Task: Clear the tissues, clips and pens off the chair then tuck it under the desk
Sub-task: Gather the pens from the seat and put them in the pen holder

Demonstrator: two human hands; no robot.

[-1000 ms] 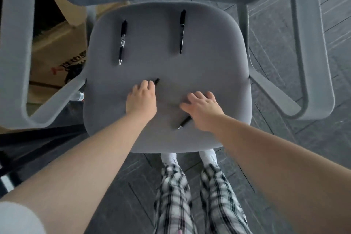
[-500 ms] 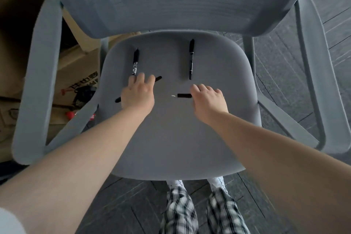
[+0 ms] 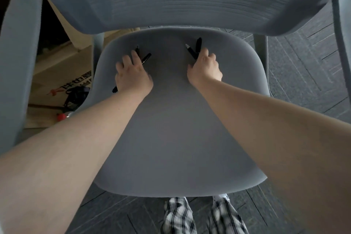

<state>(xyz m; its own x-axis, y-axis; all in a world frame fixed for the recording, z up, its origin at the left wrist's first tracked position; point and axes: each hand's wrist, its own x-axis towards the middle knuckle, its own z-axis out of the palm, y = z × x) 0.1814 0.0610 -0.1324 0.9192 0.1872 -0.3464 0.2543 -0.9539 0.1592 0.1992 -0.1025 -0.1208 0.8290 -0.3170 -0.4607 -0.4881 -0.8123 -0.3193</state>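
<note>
Chair seat (image 3: 174, 129) centre, backrest (image 3: 190, 0) at far side, armrest (image 3: 17, 62) at left. Left hand (image 3: 133, 76) on far-left part of seat, over pens (image 3: 146, 58); one pen end (image 3: 114, 89) sticking out near-left of hand. Right hand (image 3: 206, 68) on far-right part of seat, two pens (image 3: 195, 48) at fingers. Cardboard box (image 3: 62, 81) on floor left of seat. Legs (image 3: 203, 214) on floor (image 3: 303, 62) near seat front.

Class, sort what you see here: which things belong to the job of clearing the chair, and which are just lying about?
Belong to the job:
chair seat
pens in the left hand
pens in the right hand

Just lying about:
cardboard box
red-capped item on the floor
</note>
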